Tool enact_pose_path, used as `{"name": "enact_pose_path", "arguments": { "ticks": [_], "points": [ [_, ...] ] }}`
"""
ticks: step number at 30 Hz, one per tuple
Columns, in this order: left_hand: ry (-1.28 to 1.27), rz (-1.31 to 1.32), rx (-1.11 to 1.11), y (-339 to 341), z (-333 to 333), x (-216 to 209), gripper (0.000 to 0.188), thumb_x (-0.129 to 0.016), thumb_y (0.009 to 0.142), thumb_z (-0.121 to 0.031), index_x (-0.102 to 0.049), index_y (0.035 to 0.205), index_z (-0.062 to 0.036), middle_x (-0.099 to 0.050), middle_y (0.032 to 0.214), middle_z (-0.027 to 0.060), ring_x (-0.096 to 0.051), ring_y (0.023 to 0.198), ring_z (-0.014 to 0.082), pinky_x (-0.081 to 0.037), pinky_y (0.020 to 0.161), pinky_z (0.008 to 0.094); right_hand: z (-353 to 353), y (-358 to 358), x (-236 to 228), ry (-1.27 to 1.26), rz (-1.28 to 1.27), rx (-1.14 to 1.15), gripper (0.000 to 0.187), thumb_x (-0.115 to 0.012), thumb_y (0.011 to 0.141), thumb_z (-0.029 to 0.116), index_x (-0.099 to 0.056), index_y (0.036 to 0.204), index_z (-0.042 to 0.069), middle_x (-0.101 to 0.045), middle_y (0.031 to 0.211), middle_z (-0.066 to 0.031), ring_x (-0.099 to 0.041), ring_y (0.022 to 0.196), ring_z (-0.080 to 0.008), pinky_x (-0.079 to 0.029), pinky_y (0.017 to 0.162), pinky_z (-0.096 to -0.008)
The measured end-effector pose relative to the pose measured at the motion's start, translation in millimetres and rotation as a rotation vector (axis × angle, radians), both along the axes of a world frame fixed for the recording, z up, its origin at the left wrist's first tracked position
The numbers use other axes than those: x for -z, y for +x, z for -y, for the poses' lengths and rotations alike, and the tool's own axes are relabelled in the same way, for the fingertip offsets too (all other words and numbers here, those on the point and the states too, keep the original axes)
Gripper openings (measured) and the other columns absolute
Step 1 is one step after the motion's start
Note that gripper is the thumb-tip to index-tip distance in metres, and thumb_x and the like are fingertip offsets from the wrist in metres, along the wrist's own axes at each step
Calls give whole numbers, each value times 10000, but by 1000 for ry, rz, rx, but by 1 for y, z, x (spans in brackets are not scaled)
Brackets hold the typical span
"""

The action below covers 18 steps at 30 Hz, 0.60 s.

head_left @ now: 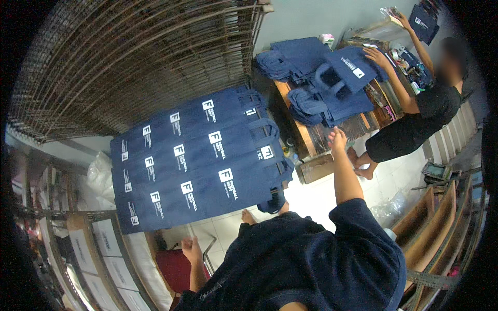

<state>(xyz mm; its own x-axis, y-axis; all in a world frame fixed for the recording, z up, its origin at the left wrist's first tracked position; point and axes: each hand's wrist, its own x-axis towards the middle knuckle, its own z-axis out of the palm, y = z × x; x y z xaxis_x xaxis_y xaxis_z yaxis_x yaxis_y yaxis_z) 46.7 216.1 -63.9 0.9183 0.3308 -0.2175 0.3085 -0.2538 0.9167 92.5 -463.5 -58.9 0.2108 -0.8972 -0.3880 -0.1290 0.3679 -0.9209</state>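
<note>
"Two hands are seen; how are they held?"

"Well apart. The right hand (338,139) is stretched out just beside the folded blue bags (342,107) on the wooden table (307,141). Its fingers are loosely bent, and nothing is seen in it. The left hand (191,250) is held low, near the red chair (174,267). Whether anything is gripped there cannot be told."

"How might the bags be handled well?"

"They should be picked up gently by the loops, it seems, so the cloth is not creased. The white marks are best left unrubbed."

"And what are the printed blue bags (202,155) laid on?"

"That is hidden. They are spread flat in rows, overlapped, beside a big wire rack (150,67)."

"What else is seen?"

"White floor tiles (311,199), a pale wall (295,20) and shelves with boxes (110,239). Across the table, bags are being handled by another person (415,127)."
</note>
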Motion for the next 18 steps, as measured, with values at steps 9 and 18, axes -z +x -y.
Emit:
{"name": "enact_pose_path", "arguments": {
  "ticks": [9, 18],
  "points": [
    [-99, -169, 46, -54, 50, -61, 212, -682, 767, -92, -550, 909, -8, -514, 703, -5, -470, 632, 71, -378, 555, 207, 127, 52, 36, -3, -393, 262, 568, -741, 682, 292, -475, 1141, 90, -569, 971, -114, -573, 768, -256, -487, 573, -406],
    [-1, -202, 9, -96, 148, -61, 304, -689, 758, -139, -557, 996, -3, -574, 713, 58, -523, 624, 105, -385, 538, 225, 154, 27, 95, -48, -299, 105, 294, -685, 714, 76, -534, 953, -2, -568, 804, -119, -554, 623, -224, -486, 497, -340]
  ]
}}
